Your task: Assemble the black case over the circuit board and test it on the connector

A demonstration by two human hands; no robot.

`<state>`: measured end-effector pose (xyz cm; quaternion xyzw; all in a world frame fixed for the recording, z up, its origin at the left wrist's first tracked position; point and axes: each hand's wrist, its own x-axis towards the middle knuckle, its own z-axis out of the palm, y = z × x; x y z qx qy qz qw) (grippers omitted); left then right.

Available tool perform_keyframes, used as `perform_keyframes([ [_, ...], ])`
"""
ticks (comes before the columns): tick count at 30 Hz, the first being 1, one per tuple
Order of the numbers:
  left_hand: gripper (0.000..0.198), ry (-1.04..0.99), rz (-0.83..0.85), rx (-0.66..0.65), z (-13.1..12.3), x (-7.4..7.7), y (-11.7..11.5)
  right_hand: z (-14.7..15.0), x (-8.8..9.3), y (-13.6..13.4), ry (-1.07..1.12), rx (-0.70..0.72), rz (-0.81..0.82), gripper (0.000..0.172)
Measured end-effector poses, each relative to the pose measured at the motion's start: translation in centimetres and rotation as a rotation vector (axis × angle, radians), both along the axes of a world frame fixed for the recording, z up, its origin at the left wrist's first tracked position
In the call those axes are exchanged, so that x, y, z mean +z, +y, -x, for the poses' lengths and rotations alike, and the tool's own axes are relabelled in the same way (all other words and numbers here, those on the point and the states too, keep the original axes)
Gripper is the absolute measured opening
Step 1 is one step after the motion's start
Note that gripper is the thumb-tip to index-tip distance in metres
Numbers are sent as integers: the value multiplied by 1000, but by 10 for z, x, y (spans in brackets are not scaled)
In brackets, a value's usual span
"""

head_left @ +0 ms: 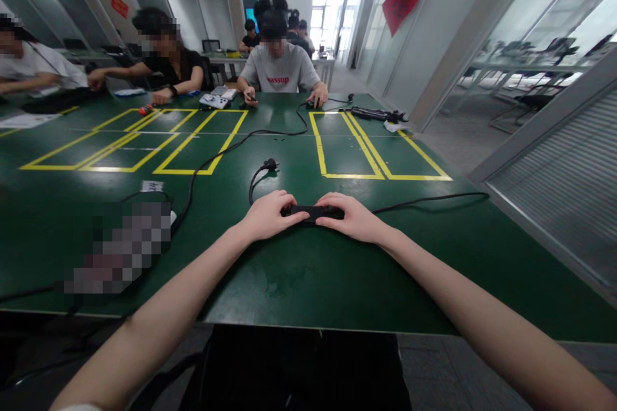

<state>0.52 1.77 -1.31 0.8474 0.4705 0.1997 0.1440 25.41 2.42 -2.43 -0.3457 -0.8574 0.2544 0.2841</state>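
A black power adapter (314, 212) lies low over the green table in front of me, gripped at both ends. My left hand (268, 215) closes on its left end, thumb along the near side. On the right end my right hand (353, 218) does the same, with the thumb pointing inward. Just beyond my left hand a short black cord curves up to a plug (271, 165) on the table. From behind my right hand another black cord (434, 198) runs out towards the table's right side. My fingers hide both ends of the adapter.
Yellow tape rectangles (354, 176) mark the green table (289, 282). A long black cable (241, 140) crosses it. To the left lies a blurred-out item (120, 247) beside a small label (152, 186). A black tripod-like object (371, 114) lies far right. Several people sit opposite and left.
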Motion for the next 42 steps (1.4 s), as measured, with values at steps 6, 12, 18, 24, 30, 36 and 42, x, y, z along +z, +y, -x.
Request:
perform_keyframes([
  [6,49,216,-24,-42,-5,7,-5,3,4,-7,80,78,-86,25],
  [12,48,193,-145,-140,-4,7,-7,4,4,-11,22,84,-121,21],
  [18,51,181,-222,-207,-5,3,-7,12,6,-12,-338,-40,-195,26],
  [24,43,147,-188,-169,-9,3,-12,23,16,-18,-643,-151,-217,44],
  [30,49,226,-261,-218,-22,4,-21,32,20,-22,-753,-332,-111,59],
  [36,27,332,-227,-119,-36,7,-28,27,11,-15,-632,-326,-68,67],
  [42,26,379,-178,-125,-41,6,-28,23,11,-18,-482,-305,-50,60],
])
